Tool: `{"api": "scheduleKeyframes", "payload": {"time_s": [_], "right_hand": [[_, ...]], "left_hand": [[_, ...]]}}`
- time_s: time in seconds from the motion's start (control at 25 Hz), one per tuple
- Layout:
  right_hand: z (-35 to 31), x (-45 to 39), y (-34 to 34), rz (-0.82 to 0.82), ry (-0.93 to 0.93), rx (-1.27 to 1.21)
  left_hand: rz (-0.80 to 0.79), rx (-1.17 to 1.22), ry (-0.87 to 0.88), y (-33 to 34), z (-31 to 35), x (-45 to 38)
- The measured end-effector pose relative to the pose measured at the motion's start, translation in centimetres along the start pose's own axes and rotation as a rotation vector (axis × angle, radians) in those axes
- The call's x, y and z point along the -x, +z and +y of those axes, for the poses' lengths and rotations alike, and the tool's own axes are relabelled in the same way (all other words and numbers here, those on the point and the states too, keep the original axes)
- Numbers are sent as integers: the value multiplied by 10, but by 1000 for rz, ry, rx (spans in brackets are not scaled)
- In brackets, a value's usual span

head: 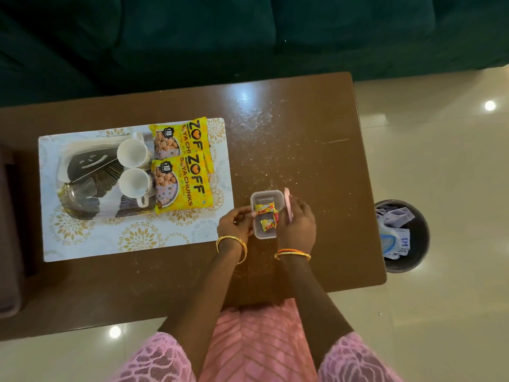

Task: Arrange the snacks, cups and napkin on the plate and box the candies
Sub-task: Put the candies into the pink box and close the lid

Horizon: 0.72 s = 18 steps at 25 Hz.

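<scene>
A small clear plastic box [259, 195] sits on the brown table [316, 150] with yellow-wrapped candies [265, 208] inside. My left hand [234, 221] touches the box's left side. My right hand [297, 224] holds the pink lid [288, 201] on edge just right of the box. To the left, a clear glass plate [80, 199] on a white patterned mat [137, 244] carries two white cups [131, 153], two yellow snack packets [183, 186] and a dark napkin [88, 164].
A dark bin [413, 260] with papers stands on the tiled floor right of the table. A dark green sofa [220, 37] runs along the table's far side. Crumbs speckle the table's middle.
</scene>
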State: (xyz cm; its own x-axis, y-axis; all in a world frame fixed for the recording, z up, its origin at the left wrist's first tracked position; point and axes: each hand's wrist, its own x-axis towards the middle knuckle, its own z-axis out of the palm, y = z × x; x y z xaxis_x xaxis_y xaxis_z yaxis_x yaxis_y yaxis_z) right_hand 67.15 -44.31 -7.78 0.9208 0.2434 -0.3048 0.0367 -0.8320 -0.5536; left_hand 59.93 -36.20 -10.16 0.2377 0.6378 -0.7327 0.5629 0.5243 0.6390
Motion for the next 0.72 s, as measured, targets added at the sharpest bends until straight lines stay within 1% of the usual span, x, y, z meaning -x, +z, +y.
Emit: {"api": "scheduleKeyframes", "payload": {"time_s": [0.08,0.16,0.36,0.56,0.72], "right_hand": [[-5,9,15,-150,-27,166],[-7,14,21,-203,-14,239],[-3,17,19,-201,-65,339],[-8,15,17,-176,58,257],[-14,14,23,-157,80,259]], "left_hand": [[2,62,-40,-1,-1,-1],[4,129,-81,-3,-1,-1],[-14,191,-137,-4,-2,0],[-28,162,-155,-5,-5,3],[-32,180,-134,-7,-8,7]]}}
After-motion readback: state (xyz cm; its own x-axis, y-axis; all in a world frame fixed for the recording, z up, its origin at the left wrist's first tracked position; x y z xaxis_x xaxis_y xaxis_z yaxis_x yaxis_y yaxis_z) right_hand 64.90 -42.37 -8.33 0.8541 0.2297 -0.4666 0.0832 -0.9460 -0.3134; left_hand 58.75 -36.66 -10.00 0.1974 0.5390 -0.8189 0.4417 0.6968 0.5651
